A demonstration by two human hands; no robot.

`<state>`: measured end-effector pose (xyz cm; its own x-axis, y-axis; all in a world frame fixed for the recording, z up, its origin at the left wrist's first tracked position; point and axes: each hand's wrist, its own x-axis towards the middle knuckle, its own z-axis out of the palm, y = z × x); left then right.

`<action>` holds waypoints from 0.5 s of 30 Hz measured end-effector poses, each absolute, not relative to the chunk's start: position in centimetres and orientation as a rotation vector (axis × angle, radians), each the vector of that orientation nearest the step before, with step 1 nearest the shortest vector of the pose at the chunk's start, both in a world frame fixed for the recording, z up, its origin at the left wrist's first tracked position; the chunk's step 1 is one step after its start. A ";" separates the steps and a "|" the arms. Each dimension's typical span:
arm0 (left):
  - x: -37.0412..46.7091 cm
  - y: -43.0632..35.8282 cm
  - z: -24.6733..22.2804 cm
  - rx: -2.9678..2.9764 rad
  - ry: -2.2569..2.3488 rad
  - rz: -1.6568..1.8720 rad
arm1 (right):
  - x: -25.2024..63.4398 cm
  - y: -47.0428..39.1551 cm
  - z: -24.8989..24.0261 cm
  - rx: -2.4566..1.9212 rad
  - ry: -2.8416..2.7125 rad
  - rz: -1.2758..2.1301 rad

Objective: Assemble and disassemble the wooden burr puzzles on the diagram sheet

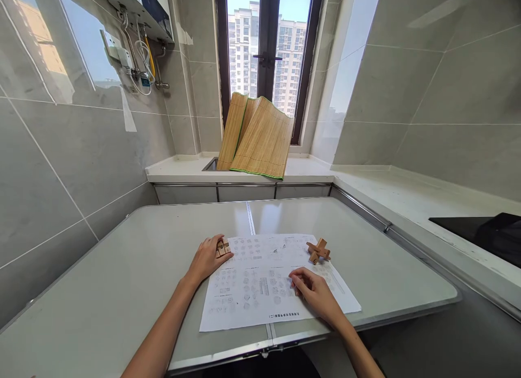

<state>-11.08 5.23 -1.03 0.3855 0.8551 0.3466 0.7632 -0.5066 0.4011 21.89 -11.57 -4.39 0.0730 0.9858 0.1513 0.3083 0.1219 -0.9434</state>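
- Two hands: left hand [205,257] curled around wooden puzzle pieces [223,249], count unclear, at the sheet's far left; right hand [312,292] loosely bent, contents unclear.
- One wooden burr puzzle [318,251], far right.
- One printed sheet [252,310], one desk [106,286].

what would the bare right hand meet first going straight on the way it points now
Most likely the white printed paper sheet: the right hand points forward and left, its curled fingers on or just above it. Whether they already touch is unclear from this view.
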 end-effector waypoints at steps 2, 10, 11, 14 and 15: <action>-10.9 4.8 -1.1 2.493 1.466 0.830 | 21.9 -11.6 -4.4 -1.358 -1.410 0.880; -8.5 2.3 0.2 2.691 1.284 0.977 | 21.8 -11.7 -4.6 -1.347 -1.372 0.897; -8.1 2.0 0.3 2.711 1.241 0.987 | 21.9 -11.7 -4.6 -1.350 -1.370 0.899; -7.2 1.0 0.5 2.749 1.166 0.967 | 21.9 -11.7 -4.7 -1.358 -1.361 0.912; -7.0 0.8 0.4 2.762 1.148 0.943 | 21.9 -11.7 -4.8 -1.359 -1.359 0.917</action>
